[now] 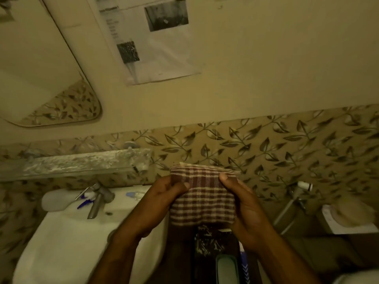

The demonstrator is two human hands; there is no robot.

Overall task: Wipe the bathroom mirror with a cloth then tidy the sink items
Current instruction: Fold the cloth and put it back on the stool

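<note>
Both hands hold a folded brown-and-cream checked cloth [202, 198] in the air, just to the right of the white washbasin [67, 242]. The left hand [164, 201] grips the cloth's left edge, thumb on top and fingers curled beneath; the right hand [244, 203] clasps the right edge the same way, its thumb pressed onto the fabric near the upper corner. The cloth hangs in front of the leaf-patterned tile band [266, 144] that runs behind the basin.

On the basin's back rim stands a metal tap [98, 199]. Just left of the tap lies a white spray bottle [59, 199] with a blue trigger, and right of the tap, near the left hand, a small clear bottle [135, 195] with a blue cap lies on its side. Above the basin runs a glass shelf [78, 163], and higher up to the left is the rounded corner of the mirror [51, 78]. A printed paper notice [155, 44] is stuck to the wall above the basin, right of the mirror; its text and dark pictures are too blurred to read.
</note>
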